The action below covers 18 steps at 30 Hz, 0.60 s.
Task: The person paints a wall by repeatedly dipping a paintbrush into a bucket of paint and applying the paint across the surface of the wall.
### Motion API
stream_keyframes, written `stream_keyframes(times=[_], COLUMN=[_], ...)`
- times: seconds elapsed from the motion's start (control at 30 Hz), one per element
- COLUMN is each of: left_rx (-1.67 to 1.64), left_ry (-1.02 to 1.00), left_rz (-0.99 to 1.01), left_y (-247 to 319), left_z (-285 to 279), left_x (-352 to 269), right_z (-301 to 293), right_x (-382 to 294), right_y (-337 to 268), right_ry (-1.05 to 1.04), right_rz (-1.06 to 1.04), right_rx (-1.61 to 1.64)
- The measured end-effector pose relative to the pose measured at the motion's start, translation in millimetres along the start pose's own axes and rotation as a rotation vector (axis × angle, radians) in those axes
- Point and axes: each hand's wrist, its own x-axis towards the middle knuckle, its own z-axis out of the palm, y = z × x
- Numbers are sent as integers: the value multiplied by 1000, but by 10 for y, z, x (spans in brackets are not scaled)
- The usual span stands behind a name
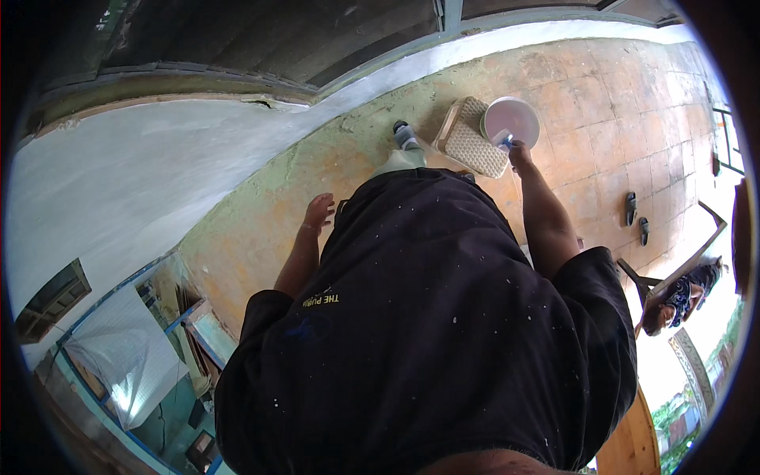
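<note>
My right hand (520, 158) grips the blue handle of a paint tool (502, 139) with a pale head. Whether it is a brush or a small roller is hard to tell. Its head is inside a round, light-coloured bucket (536, 122), whose pale, pinkish interior shows. Right against the bucket is a beige stool (472, 142) with a woven-pattern surface. On the other side of my body, my left hand (320, 211) hangs empty beside my dark, paint-specked shirt, fingers slightly apart.
A white-painted wall (154, 160) runs along the left below dark window panels (267, 41). Worn orange floor tiles (585, 119) carry a pair of dark sandals (631, 209) at right. Beyond them a person (683, 300) sits. Plastic sheeting (127, 350) hangs in a doorway lower left.
</note>
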Motion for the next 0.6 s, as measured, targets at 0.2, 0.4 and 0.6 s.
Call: stream_keyframes(times=[0.2,0.4,0.6], left_rx=[13,45,49], left_ry=[35,64,65], left_rz=[-37,-21,-45], left_y=[-67,-64,-302], left_z=[22,104,90], left_x=[-189,-339,-404], right_z=[-43,-95,-119], right_x=[95,249,-117], right_y=[52,275,-1], right_ry=[-73,-34,18], right_rz=[59,47,-16], right_rx=[26,113,81])
